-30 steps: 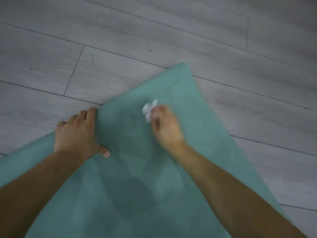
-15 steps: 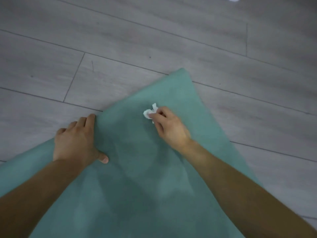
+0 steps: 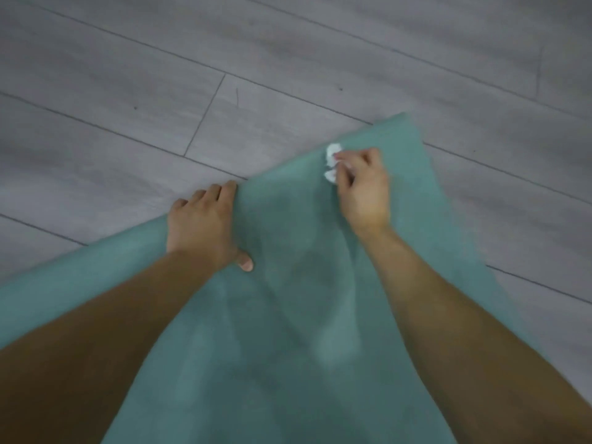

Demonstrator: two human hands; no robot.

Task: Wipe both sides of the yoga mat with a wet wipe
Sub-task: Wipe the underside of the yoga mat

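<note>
A teal yoga mat (image 3: 288,315) lies flat on the floor, one corner pointing away from me at the upper right. My left hand (image 3: 205,225) rests on the mat's left edge, fingers straight over the edge and thumb pressed on the mat. My right hand (image 3: 362,187) grips a crumpled white wet wipe (image 3: 330,163) and holds it against the mat close to the far corner. Darker damp streaks show on the mat between my forearms.
Grey wood-look floor planks (image 3: 224,91) surround the mat on the left, top and right. Nothing else lies on the floor in view.
My right hand with the wipe has slid farther up the mat toward the far corner. My left hand has stayed on the left edge. The camera view has shifted left.
</note>
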